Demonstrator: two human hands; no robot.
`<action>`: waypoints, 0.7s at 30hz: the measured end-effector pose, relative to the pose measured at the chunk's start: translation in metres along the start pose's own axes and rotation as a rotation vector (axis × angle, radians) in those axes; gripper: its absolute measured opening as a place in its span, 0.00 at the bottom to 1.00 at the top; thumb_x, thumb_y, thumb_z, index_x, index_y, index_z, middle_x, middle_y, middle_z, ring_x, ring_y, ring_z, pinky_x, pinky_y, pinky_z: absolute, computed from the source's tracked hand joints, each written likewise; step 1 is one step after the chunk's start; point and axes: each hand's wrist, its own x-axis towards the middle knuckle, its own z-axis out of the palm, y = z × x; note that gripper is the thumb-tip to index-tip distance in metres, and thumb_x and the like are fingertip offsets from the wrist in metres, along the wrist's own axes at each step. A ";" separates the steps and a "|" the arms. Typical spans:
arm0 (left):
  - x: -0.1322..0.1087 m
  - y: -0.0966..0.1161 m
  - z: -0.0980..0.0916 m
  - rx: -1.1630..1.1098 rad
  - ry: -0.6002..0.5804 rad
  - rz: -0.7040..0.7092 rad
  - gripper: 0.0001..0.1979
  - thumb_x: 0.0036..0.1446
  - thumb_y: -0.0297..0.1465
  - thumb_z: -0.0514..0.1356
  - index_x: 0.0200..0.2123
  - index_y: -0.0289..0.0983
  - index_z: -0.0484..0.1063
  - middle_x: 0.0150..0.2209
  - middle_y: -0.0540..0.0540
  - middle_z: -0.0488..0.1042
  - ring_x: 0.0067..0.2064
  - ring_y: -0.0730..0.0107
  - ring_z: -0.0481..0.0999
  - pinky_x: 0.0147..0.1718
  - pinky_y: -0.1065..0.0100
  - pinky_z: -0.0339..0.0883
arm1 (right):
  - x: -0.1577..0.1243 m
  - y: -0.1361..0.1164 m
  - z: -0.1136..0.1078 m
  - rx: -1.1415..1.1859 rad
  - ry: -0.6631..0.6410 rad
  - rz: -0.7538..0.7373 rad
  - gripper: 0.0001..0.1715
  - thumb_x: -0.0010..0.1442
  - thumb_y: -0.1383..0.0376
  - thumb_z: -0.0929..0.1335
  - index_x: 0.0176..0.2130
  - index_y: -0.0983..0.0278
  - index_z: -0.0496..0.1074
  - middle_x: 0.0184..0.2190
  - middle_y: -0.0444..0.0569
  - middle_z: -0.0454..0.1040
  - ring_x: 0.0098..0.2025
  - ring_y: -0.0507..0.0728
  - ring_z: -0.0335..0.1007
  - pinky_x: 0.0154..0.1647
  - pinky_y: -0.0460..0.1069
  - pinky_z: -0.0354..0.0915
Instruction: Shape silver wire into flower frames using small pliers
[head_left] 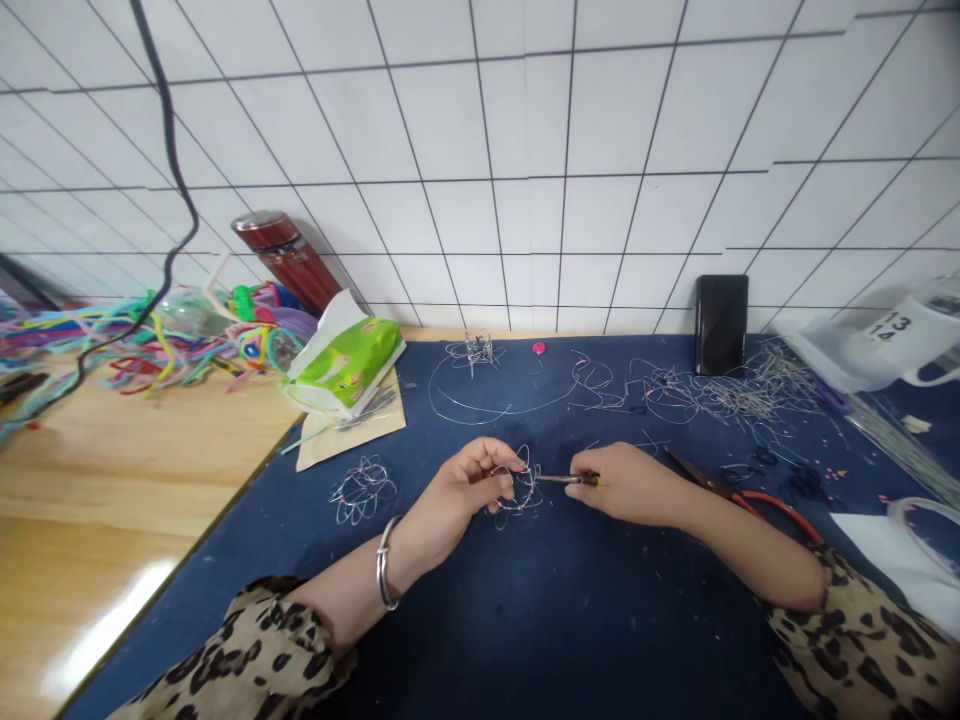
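Note:
In the middle of the head view, my left hand (pixel 469 480) pinches a looped wire piece (pixel 531 492) with small pink beads, between thumb and fingers. My right hand (pixel 626 482) is wrapped round a pair of pliers (pixel 559 479), whose thin jaws point left and reach the edge of the wire loops. Whether the jaws grip the wire is too small to tell. To the left of my left hand, a similar wire flower (pixel 364 490) with beads lies on the dark blue mat (pixel 480 620).
Scissors with red handles (pixel 776 508) lie by my right forearm. Behind are tangled wires (pixel 727 390), a black phone (pixel 721 325) leaning on the wall and a pink round bead (pixel 538 348). Left stand a tissue pack (pixel 349 360), a red thermos (pixel 289 262) and colourful pipe cleaners (pixel 142 345); right, a white mug (pixel 911 335).

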 end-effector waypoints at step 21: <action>0.001 -0.001 0.002 -0.086 0.060 -0.027 0.07 0.52 0.24 0.58 0.37 0.36 0.68 0.28 0.50 0.69 0.27 0.77 0.65 0.24 0.76 0.58 | 0.000 -0.001 -0.001 -0.025 -0.020 0.018 0.17 0.57 0.52 0.60 0.34 0.60 0.71 0.29 0.46 0.73 0.30 0.52 0.65 0.27 0.44 0.52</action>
